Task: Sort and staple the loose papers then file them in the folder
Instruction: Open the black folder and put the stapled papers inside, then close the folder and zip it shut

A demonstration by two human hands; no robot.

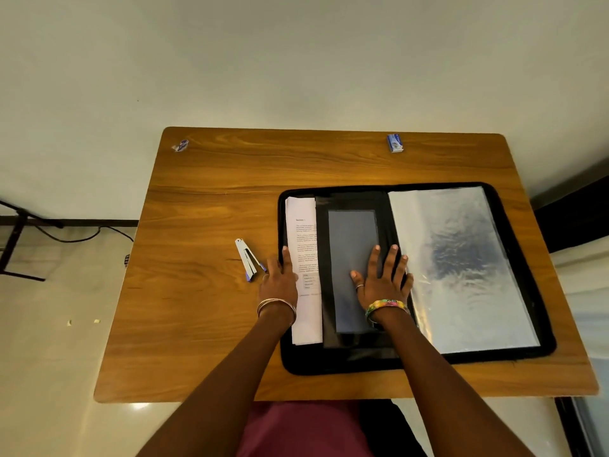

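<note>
A black zip folder [514, 356] lies open on the right half of the wooden table [204, 324]. White printed papers [304, 245] are tucked partly under a black inner pocket flap [349, 258] on the folder's left side. My left hand [280, 278] rests with straight fingers on the left edge of the papers and the folder's rim. With its fingers spread, my right hand [382, 282] presses flat on the pocket flap near the spine. Clear plastic sleeves [461, 268] cover the right side. A white and blue stapler [248, 260] lies just left of my left hand.
A small blue staple box [394, 143] sits near the table's far edge. A crumpled wrapper [180, 145] lies at the far left corner. A black stand and cable [29, 232] are on the floor to the left.
</note>
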